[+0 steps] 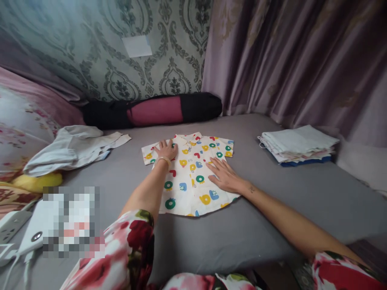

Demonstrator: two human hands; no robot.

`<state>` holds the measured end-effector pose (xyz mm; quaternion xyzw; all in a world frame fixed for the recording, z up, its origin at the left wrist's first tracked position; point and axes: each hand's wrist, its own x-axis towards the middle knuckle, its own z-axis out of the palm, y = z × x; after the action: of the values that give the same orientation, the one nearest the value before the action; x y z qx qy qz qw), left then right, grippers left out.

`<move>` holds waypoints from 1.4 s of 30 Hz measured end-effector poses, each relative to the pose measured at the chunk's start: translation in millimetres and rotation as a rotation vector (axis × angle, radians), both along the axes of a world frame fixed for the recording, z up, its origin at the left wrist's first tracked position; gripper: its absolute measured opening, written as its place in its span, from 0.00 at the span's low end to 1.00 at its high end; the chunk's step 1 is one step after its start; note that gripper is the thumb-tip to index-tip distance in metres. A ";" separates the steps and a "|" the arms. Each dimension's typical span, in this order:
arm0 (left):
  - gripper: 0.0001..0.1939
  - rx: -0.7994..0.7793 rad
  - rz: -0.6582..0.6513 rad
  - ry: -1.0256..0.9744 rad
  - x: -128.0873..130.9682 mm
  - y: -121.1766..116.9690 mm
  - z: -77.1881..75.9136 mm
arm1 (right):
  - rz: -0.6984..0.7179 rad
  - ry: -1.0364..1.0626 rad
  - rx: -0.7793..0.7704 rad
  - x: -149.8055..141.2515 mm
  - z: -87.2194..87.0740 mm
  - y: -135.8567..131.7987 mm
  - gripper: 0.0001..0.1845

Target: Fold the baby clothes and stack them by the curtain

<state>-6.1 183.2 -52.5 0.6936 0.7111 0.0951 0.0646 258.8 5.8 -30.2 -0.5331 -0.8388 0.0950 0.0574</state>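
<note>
A small white short-sleeved shirt (187,193) with a colourful print lies spread flat, front side up, its collar pointing away from me. My left hand (165,150) rests on the shirt near its left shoulder, fingers spread, a bracelet on the wrist. Lower down on the right side of the shirt lies my right hand (223,174), palm down with fingers stretched out. Both hands press on the cloth without gripping it. Parts of the left sleeve and right side are covered by my hands.
Grey sheet (272,209) covers the bed. A folded clothes stack (299,143) sits right; a crumpled pale garment (75,149) lies left. At the back is a black-and-maroon long bag (154,110). A power strip (13,227) and white device (34,229) with cables are front left.
</note>
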 end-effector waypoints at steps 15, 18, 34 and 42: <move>0.32 0.022 -0.040 -0.074 -10.3 -2.0 8.4 | -0.165 0.143 0.186 41.6 -16.8 -8.8 0.25; 0.30 0.031 -0.007 -0.129 -11.5 -3.7 15.1 | -0.241 0.116 0.215 43.7 -10.9 -11.4 0.22; 0.17 0.293 -0.132 -0.293 80.7 -13.5 32.9 | -0.440 0.016 0.257 47.6 -1.0 -16.7 0.11; 0.14 0.001 -0.566 -0.172 169.0 -32.8 46.9 | -0.454 0.087 0.198 44.2 -1.3 -17.1 0.13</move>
<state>162.9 150.3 -5.7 0.8537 0.4814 0.1323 0.1482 302.9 -11.3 -31.6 -0.6951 -0.6994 0.0197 0.1653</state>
